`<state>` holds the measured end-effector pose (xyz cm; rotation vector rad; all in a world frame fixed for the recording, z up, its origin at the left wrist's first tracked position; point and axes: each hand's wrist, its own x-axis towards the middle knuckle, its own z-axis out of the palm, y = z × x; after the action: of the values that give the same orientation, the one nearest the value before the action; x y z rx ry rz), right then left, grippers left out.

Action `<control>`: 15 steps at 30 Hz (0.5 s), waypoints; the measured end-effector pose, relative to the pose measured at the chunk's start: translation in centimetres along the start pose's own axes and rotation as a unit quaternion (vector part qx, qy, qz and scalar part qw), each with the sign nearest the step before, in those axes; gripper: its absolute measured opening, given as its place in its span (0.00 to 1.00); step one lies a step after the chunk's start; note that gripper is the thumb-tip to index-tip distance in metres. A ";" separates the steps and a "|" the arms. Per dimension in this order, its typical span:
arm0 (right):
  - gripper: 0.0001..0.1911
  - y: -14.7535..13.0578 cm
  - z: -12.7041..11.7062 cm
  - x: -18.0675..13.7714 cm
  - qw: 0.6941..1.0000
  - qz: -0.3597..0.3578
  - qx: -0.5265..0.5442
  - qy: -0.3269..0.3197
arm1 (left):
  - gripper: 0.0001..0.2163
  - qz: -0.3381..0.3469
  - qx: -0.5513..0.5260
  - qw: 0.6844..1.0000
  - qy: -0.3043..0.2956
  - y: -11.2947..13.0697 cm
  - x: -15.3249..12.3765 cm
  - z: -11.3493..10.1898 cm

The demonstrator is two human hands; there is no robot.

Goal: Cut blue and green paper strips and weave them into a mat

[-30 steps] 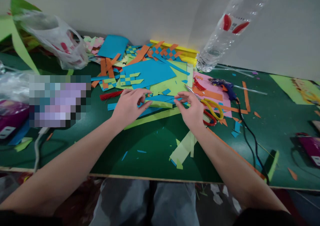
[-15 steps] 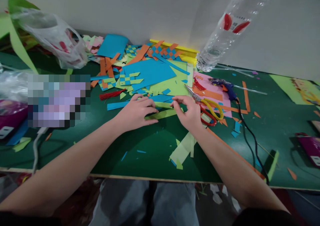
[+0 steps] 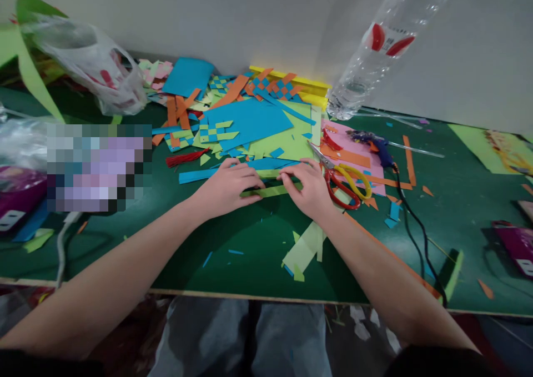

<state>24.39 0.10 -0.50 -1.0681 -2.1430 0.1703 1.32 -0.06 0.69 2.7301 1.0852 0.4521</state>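
Note:
Between my hands lies light green strip paper: an upper paper strip [image 3: 268, 173] and a lower one [image 3: 272, 191], whether joined or separate I cannot tell. My left hand [image 3: 229, 188] has thumb and fingers closed on the left end of the lower strip. With thumb and forefinger pressed together, my right hand [image 3: 306, 185] pinches the upper strip near its right end and covers the lower strip's end. Blue paper strips [image 3: 195, 175] stick out behind my left hand. Red and yellow handled scissors [image 3: 343, 185] lie just right of my right hand.
Blue paper sheets [image 3: 254, 121], woven scraps and orange strips pile up behind my hands. A plastic bottle [image 3: 387, 44] stands back right, a glue gun [image 3: 381, 149] with black cable below it. A white plastic bag [image 3: 108, 77] and a blurred-out device [image 3: 100, 169] are left.
My right hand has shifted slightly left along the green paper strips, its thumb and forefinger closing in toward the left hand. My left hand has hardly moved.

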 end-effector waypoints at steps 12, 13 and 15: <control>0.05 -0.2 0.0 -0.1 0.999 -0.023 0.011 0.034 | 0.08 -0.024 -0.038 0.998 0.040 -0.7 0.0 0.4; 0.06 -0.2 0.0 -0.1 0.999 -0.028 0.014 0.040 | 0.08 -0.027 -0.041 0.998 0.044 -0.7 0.0 0.4; 0.08 -0.3 -0.1 0.0 0.998 -0.031 0.021 0.044 | 0.08 -0.037 -0.044 0.997 0.049 -0.7 0.0 0.3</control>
<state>24.30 -0.12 -0.33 -0.9660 -2.0815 0.1352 0.94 0.42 0.23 2.6070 1.1555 0.6132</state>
